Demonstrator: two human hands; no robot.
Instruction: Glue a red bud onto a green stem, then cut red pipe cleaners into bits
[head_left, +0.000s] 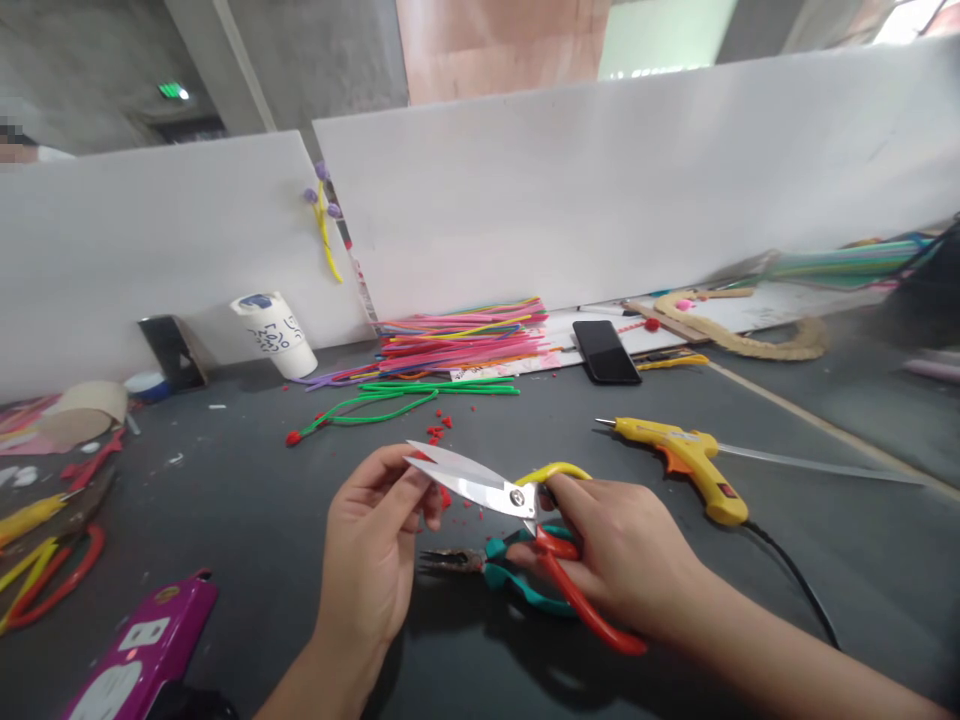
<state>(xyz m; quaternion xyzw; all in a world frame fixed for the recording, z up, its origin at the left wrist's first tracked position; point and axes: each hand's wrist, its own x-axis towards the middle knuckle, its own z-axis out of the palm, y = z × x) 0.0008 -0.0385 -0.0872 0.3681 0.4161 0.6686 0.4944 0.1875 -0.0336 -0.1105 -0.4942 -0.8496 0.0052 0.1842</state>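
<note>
My right hand (626, 545) grips a pair of scissors (480, 485) with one yellow and one red handle. The slightly parted blades point left, toward my left hand (375, 545). Thumb and fingers of that hand are pinched together at the blade tips; a bit of red shows between the blades, but what the fingers hold is hidden. Under the scissors lie teal-handled pliers (454, 562), partly covered by my right hand. Small red scraps (437, 430) are scattered on the dark table just beyond. Past them lie green pipe cleaners (390, 408), one tipped with a red piece.
A yellow glue gun (675, 450) lies at right with its cord. Behind are a pile of coloured pipe cleaners (465, 340), a black phone (606, 352) and a white paper roll (274, 335). A purple box (146, 650) and more scissors (56, 585) sit at left.
</note>
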